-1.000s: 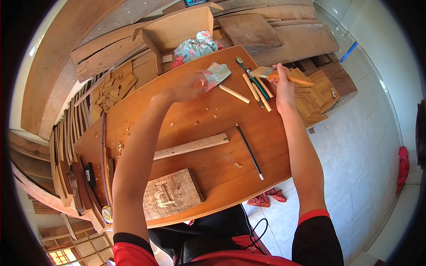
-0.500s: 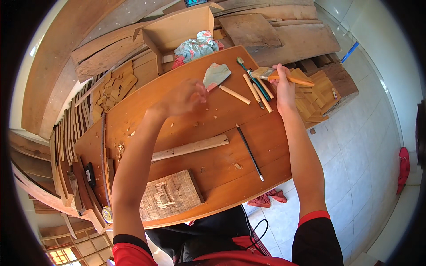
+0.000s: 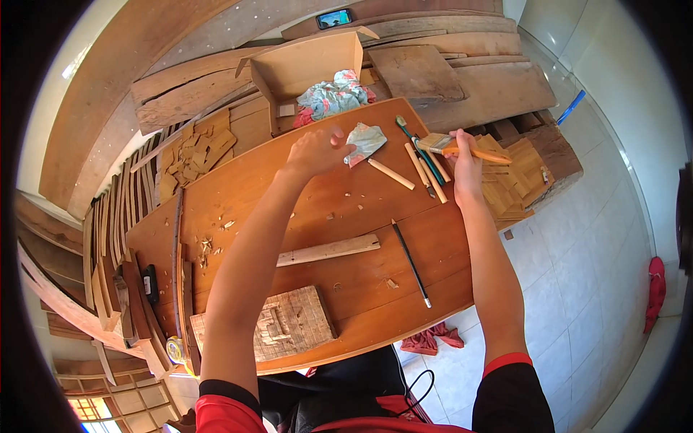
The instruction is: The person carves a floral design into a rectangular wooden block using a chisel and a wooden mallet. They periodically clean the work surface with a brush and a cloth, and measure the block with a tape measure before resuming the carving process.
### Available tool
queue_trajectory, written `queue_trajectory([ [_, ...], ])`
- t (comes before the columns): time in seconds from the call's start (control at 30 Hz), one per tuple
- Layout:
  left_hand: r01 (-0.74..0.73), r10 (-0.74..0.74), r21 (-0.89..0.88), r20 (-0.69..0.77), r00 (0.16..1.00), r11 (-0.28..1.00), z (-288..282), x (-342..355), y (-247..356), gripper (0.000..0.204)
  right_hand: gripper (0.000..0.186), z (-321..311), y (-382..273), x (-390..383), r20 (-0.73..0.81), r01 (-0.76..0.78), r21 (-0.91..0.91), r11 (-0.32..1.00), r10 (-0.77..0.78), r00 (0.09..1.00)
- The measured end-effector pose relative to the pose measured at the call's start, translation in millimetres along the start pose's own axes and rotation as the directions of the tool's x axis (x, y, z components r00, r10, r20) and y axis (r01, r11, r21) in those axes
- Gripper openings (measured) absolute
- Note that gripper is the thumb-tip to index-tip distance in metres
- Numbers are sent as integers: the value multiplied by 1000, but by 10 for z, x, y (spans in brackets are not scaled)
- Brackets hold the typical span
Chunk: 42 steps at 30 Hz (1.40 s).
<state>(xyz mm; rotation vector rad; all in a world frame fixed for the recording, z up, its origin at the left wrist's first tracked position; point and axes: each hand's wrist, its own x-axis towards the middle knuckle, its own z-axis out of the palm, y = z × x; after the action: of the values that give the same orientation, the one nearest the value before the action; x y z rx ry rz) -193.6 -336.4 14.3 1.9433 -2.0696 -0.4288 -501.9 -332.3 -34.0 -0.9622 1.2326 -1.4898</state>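
Observation:
My right hand [image 3: 468, 167] is closed around the orange handle of a flat paintbrush [image 3: 480, 151], its bristles pointing left over some wooden-handled tools [image 3: 421, 170] and a green toothbrush [image 3: 415, 138]. Toward the table's far edge, my left hand [image 3: 315, 151] is open, its slightly blurred fingers apart beside a crumpled pale blue and pink cloth [image 3: 366, 141]. Whether the fingertips touch that cloth cannot be made out. Nearest my body lies a carved wooden block [image 3: 307, 317] with a raised pattern, partly hidden by my left forearm.
On the brown table [image 3: 361, 281] lie a wooden strip [image 3: 332, 250], a black pencil [image 3: 411, 263], a loose wooden stick [image 3: 391, 175] and scattered shavings [image 3: 207, 249]. A cardboard box [image 3: 307, 68] with bunched cloth [image 3: 332, 95] stands beyond it. Planks surround the left and far sides.
My left hand has moved slightly up and right, its fingers spreading out. The brush stays in my right hand. The whole view has shifted a little, showing more of the far side.

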Motion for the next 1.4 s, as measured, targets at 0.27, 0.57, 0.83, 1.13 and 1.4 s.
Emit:
queue_trajectory([
  [0.27,125,-122,-79,37,992,989,197,223,-45,41,38,-2,0,-1,0,11,18,1000,-11,1000],
  [0.57,134,-198,-322,-176,964,937,122,523,103,47,37,-44,60,60,9,7,27,1000,-7,1000],
  [0.83,211,-218,-116,-52,974,971,271,524,216,42,35,43,11,3,7,-5,31,999,5,1000],
  [1.13,-400,399,-43,238,886,915,160,131,150,26,34,-31,32,26,-9,-5,23,1000,5,1000],
  [1.4,-347,358,-109,102,928,931,260,-51,294,22,40,-20,41,32,12,-2,26,1000,2,1000],
])
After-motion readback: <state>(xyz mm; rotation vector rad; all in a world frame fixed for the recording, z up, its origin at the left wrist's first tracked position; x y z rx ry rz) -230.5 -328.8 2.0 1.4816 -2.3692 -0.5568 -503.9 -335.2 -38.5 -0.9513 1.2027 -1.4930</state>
